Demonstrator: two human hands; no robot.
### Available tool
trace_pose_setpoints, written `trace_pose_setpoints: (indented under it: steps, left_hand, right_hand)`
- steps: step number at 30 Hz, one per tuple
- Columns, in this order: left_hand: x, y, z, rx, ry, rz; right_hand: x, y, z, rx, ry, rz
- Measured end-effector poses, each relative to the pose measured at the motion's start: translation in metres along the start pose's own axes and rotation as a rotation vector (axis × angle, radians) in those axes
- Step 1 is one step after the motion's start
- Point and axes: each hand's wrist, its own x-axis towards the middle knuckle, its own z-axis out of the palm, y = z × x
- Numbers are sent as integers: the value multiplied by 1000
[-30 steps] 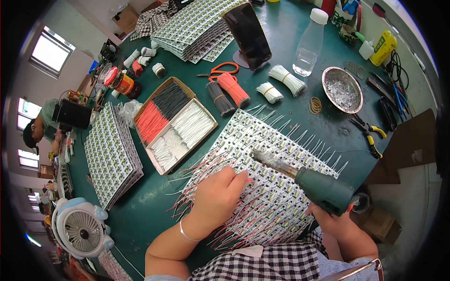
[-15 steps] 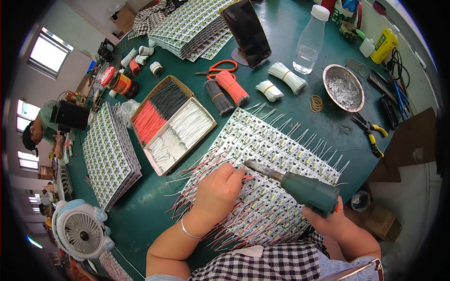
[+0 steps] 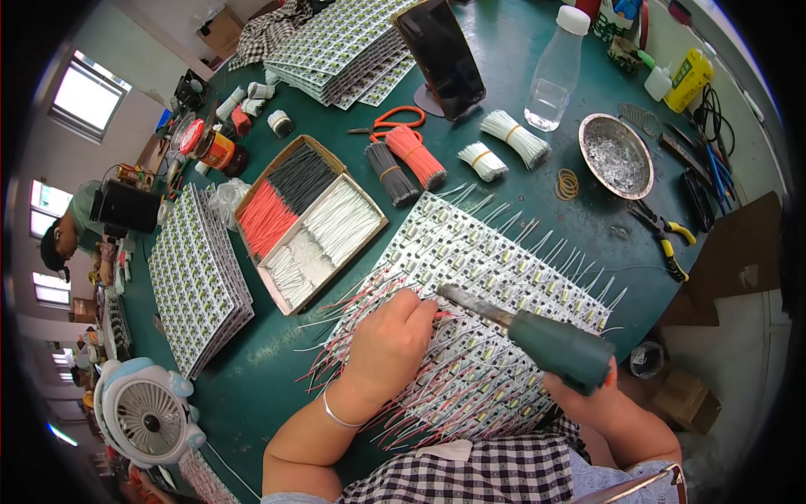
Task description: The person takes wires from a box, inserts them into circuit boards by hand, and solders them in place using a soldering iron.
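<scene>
A panel of small white circuit boards [image 3: 495, 277] lies before me, with red and white wires sticking out along its edges. My left hand [image 3: 393, 340] rests over the panel's left part, fingers pinched on a thin red wire whose end shows by the fingertips. In my right hand [image 3: 583, 393] is a soldering iron [image 3: 558, 346] with a thick green handle. Its dark metal tip points left and ends just right of my left fingertips; whether it touches the board I cannot tell. An open cardboard box [image 3: 353, 239] holds black, red and white cut wires, left of the panel.
Banded wire bundles [image 3: 417, 157], orange-handled scissors [image 3: 395, 123] and a phone on a stand [image 3: 441, 59] lie beyond. At right are a metal bowl [image 3: 615, 157], pliers [image 3: 667, 239] and a bottle [image 3: 556, 76]. Board stacks [image 3: 197, 281] and a fan [image 3: 151, 420] stand left; a person [image 3: 80, 223] sits farther off.
The soldering iron's handle has shifted slightly right and down, its tip staying near my left fingertips. My left hand has barely moved.
</scene>
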Motion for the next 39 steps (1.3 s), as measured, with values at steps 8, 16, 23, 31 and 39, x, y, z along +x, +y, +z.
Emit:
trace_pose_setpoints:
  steps: [8,16,23,31,39]
  left_hand:
    - [-2,0,1,16,34,-1]
    - [-8,23,-34,7,109,5]
    - [-5,20,-6,-33,37,83]
    - [-3,12,6,-45,-7,66]
    - [-2,11,7,-85,-5,60]
  right_hand:
    - [-29,11,2,345,197,284]
    - [-38,20,0,293,168,268]
    - [-39,16,0,336,127,275]
    - [-33,16,0,297,75,221]
    - [-21,12,-2,179,39,94]
